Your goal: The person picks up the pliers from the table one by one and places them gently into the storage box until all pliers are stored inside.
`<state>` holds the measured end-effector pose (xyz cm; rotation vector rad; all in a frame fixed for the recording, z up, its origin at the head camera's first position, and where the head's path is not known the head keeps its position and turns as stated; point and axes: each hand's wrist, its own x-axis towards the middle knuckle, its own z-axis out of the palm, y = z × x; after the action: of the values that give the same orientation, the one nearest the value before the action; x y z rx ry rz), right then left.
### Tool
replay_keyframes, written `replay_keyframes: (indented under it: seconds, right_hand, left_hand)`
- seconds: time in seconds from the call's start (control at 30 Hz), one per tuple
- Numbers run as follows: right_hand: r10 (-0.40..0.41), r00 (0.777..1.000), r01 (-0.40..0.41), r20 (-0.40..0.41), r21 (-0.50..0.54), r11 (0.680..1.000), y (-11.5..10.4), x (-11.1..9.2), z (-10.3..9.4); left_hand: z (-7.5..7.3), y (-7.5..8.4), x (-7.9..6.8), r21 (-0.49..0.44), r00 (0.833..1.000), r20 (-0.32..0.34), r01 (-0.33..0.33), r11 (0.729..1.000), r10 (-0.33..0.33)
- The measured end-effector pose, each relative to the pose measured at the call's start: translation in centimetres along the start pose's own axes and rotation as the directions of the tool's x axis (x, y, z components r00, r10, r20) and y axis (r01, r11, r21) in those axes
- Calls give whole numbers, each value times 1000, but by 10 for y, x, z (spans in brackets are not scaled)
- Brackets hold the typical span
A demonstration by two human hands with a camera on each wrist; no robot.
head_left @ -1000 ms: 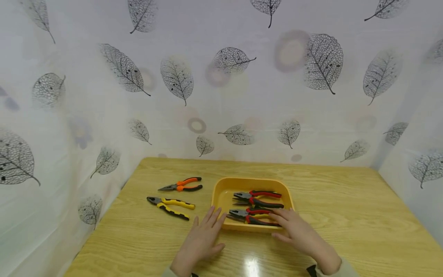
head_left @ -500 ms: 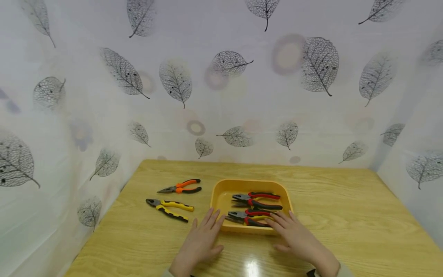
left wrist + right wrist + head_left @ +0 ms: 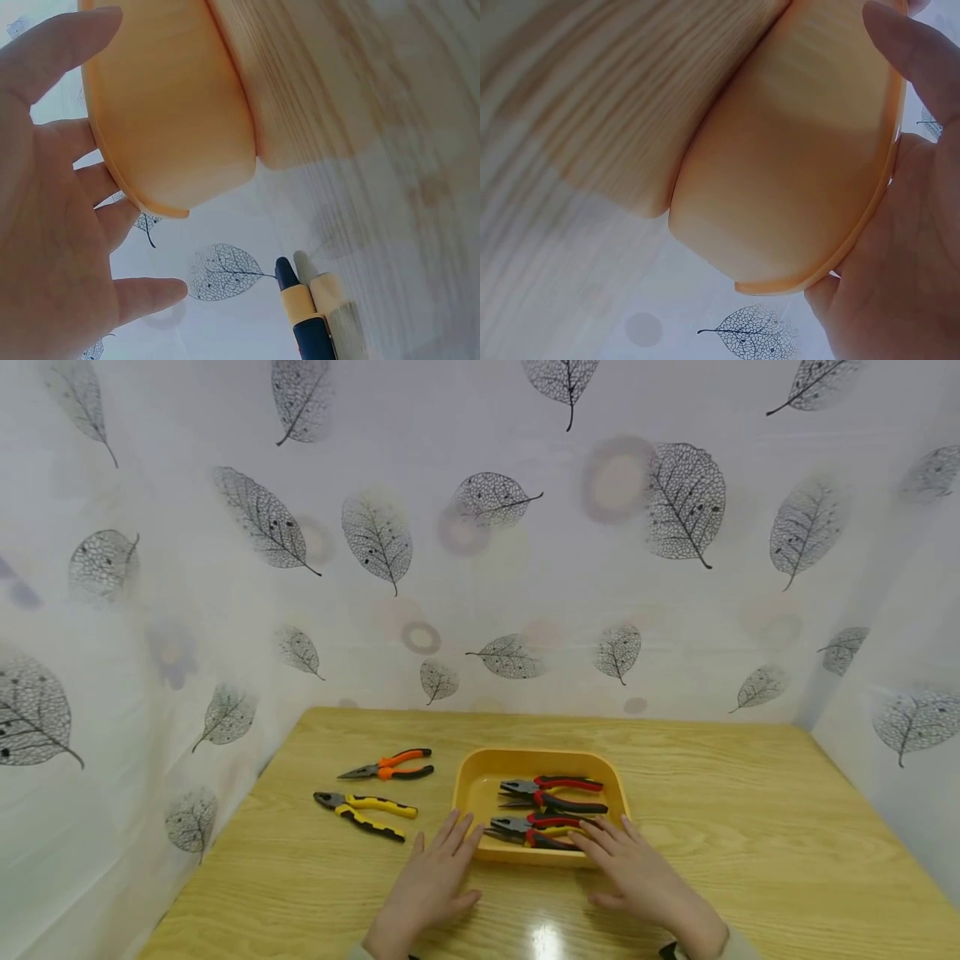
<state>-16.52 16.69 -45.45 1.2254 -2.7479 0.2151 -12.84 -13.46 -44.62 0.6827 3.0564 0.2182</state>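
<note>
A yellow tray (image 3: 540, 857) sits on the table in the head view, holding several pliers with red and black handles (image 3: 577, 807), some overlapping. My left hand (image 3: 431, 885) is at its front left corner, fingers straight and fingertips at the rim. At the front right corner my right hand (image 3: 637, 877) reaches over the rim with spread fingers, partly covering the handles of the nearer pliers (image 3: 551, 820). In the left wrist view the left fingers lie along the rim of the tray (image 3: 172, 112). The right wrist view has the right hand (image 3: 900, 217) against the tray's rim.
Left of the tray lie needle-nose pliers with orange and black handles (image 3: 386, 772) and combination pliers with yellow and black handles (image 3: 382, 806). A leaf-patterned white curtain (image 3: 480, 568) stands behind and beside the wooden table (image 3: 750, 810).
My right fingers have slid slightly left over the front rim, and the right thumb has come down toward me. The left hand and the pliers keep their places; the head view has shifted a little.
</note>
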Motion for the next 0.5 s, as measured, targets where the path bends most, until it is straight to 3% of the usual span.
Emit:
replay_keyframes:
  seconds: [0.5]
  right_hand:
    - [-53,998,53,-38,-22,998,-2,-3,-1]
  left_hand:
    - [-1,-2,0,-13,1000,-4,-2,1000,2]
